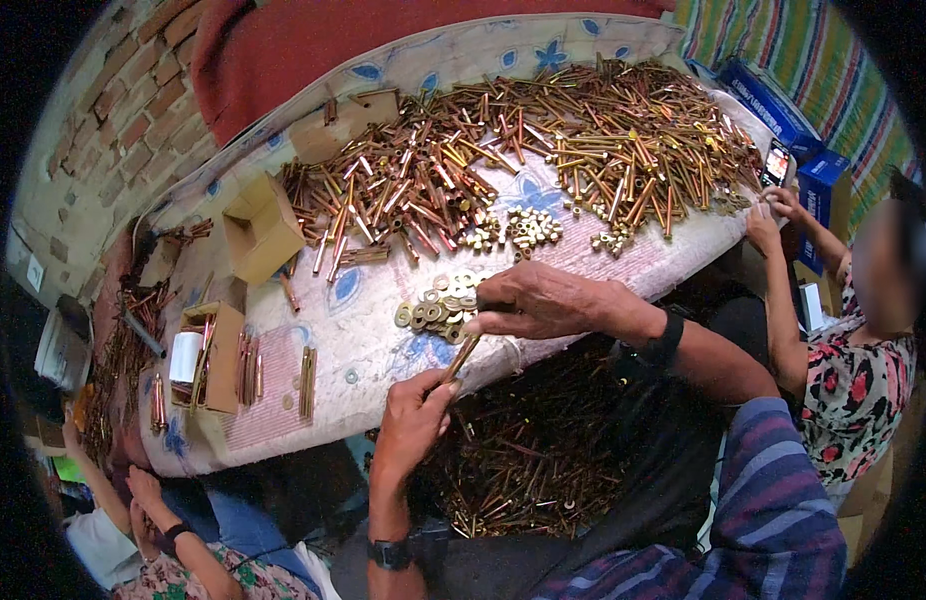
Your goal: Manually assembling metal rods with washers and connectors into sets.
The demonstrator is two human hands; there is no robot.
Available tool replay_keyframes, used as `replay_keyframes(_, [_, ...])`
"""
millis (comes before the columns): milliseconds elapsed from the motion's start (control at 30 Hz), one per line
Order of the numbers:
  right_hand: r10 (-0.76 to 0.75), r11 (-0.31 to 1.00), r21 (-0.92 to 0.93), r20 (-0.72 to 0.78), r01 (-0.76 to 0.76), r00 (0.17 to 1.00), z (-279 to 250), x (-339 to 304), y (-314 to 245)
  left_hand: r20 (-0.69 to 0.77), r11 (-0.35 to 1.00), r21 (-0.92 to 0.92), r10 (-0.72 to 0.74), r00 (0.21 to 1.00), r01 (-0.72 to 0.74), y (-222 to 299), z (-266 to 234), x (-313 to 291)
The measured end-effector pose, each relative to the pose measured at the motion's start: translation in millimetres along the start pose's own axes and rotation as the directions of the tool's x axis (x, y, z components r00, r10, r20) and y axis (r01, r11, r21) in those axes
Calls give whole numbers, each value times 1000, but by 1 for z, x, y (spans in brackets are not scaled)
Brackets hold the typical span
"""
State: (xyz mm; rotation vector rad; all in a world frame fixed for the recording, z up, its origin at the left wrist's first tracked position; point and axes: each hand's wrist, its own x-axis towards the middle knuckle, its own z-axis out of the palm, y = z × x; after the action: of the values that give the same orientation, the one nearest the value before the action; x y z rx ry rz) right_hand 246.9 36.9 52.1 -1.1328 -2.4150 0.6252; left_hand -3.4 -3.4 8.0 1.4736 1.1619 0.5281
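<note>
My left hand [413, 422] is closed around the lower end of a slim brass-coloured anchor bolt [463, 357], which slants up toward the right. At the bolt's upper end the fingers of my right hand [553, 302] are pinched together. Whatever they hold there, if anything, is too small to make out. Just beyond my fingertips lies a heap of flat metal washers [438, 308] on the padded table [383, 345]. Behind it sits a pile of small gold-coloured nuts [531, 228].
Copper-coloured bolts [433, 180] cover the table's far side. At left are an open carton [261, 228] and a box of bolts [221, 365]. More bolts [533, 450] lie below the table edge. One person [843, 340] at right holds a phone [776, 163]; others' arms [178, 535] show lower left.
</note>
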Motion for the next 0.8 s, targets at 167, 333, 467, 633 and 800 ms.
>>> replay_keyframes(167, [-113, 993, 18, -23, 114, 993, 5, -2, 4, 31, 999, -33, 6, 999, -5, -4, 2, 3])
replay_keyframes(333, [25, 990, 135, 50, -32, 998, 10, -2, 8, -8, 999, 20, 49, 999, -49, -10, 8, 5])
replay_keyframes(467, [-22, 999, 43, 60, 20, 998, 4, -3, 7, 14, 1000, 1, 28, 1000, -28, -7, 6, 6])
replay_keyframes(633, [64, 985, 150, 181, -91, 982, 11, 2, 13, -21, 1000, -10, 20, 1000, -21, -11, 13, 7])
replay_keyframes(800, [53, 994, 88, 69, -59, 996, 4, -1, 8, -14, 997, -66, 30, 999, -31, -5, 11, 6])
